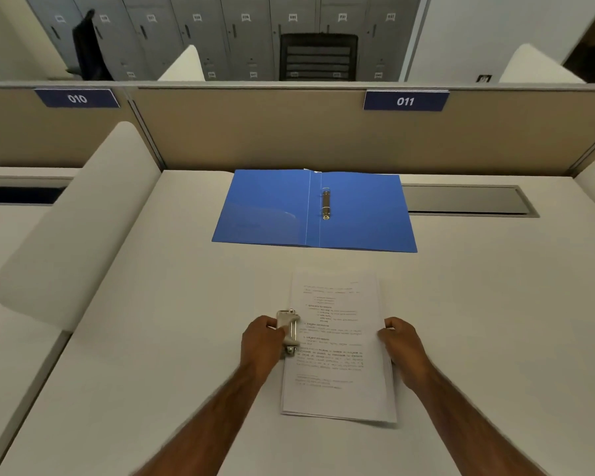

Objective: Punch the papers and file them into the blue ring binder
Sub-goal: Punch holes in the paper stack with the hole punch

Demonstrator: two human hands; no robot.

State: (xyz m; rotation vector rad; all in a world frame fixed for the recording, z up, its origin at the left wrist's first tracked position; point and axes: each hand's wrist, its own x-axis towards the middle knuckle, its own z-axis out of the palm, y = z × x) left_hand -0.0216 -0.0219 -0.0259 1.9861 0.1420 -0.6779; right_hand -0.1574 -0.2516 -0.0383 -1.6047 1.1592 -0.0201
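With the small beige metal hole punch gripped by the left hand and the white printed paper stack pinched by the right hand, crooked holes are risked if loosely squared sheets are shifted, the open blue plastic ring binder lying well beyond both hands.

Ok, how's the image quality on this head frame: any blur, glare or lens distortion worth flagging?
Head view: wide-angle bowing bends the partition and desk edges near the borders; both forearms smear with motion blur; the text on the papers is too soft to read; a faint sheen sits on the blue ring binder's left cover; lighting is dim and even, shadows soft.
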